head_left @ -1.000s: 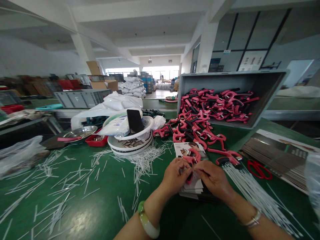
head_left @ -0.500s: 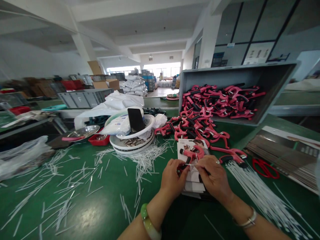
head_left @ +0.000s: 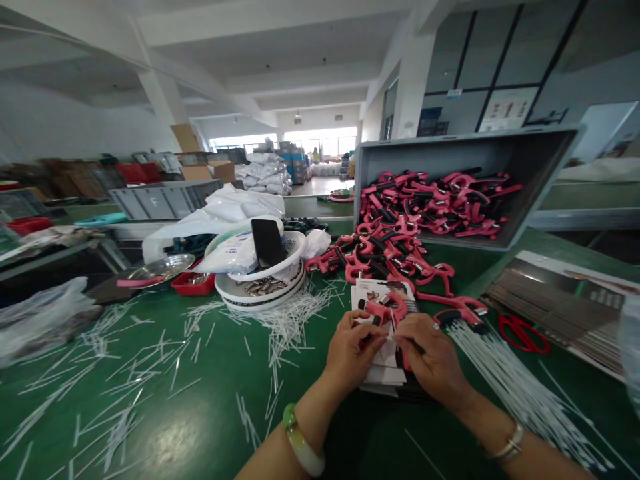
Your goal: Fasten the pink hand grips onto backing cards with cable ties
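A white tie (head_left: 391, 331) is pinched by the fingers of the left hand (head_left: 350, 352) and right hand (head_left: 431, 357); by uneven pulling, the pink tool (head_left: 401, 307) could be skewed

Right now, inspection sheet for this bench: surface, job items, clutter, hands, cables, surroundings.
Surface: green tabletop, glare at lower left.
Job items: pink-and-black clipper on printed cards; white tie at fingertips.
Clutter: white offcuts scattered; black phone propped on white colander.
Hands: left hand and right hand pinch the white tie.
Cables: nothing seen.
Surroundings: gray crate, opening facing here, clippers inside and out front; stacked white sacks farther back.
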The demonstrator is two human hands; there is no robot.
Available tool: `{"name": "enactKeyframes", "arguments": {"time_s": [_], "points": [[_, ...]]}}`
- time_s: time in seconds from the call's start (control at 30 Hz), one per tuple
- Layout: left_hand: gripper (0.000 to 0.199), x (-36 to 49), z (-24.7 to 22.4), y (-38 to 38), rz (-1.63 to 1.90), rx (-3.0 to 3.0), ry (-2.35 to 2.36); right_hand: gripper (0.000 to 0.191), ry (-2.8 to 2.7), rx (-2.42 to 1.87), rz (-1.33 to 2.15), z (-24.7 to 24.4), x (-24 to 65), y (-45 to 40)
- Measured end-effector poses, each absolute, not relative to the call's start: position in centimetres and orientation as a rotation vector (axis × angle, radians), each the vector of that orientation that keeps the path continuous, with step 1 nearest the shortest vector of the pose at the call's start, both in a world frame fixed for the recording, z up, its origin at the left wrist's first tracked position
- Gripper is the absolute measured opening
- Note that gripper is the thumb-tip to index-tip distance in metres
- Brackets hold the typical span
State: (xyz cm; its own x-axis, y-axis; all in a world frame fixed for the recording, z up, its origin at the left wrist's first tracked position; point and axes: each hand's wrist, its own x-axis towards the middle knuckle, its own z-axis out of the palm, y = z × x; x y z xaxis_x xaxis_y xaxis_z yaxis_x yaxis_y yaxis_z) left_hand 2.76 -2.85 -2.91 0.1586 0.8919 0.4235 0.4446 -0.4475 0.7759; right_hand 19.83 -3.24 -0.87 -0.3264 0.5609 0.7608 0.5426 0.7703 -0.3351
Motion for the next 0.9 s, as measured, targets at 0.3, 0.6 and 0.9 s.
{"name": "enactKeyframes", "arguments": {"time_s": [0.3,0.6,0.9], "points": [[0.029,1.8,-2.1,-4.0,0.983,2.065,1.544,0.009,-1.779,-1.044,0.091,-1.5,20.5,-3.3],[0.028,2.7,-2.2,-4.1,0.927,2.110,1.838,0.019,-2.129,-0.984,0.101,-1.2,19.3,-3.7],[0.028,3.2,-1.5,-4.4,0.843,2.106,1.812,0.019,-2.312,-0.911,0.122,-1.0,20.5,-3.8]]}}
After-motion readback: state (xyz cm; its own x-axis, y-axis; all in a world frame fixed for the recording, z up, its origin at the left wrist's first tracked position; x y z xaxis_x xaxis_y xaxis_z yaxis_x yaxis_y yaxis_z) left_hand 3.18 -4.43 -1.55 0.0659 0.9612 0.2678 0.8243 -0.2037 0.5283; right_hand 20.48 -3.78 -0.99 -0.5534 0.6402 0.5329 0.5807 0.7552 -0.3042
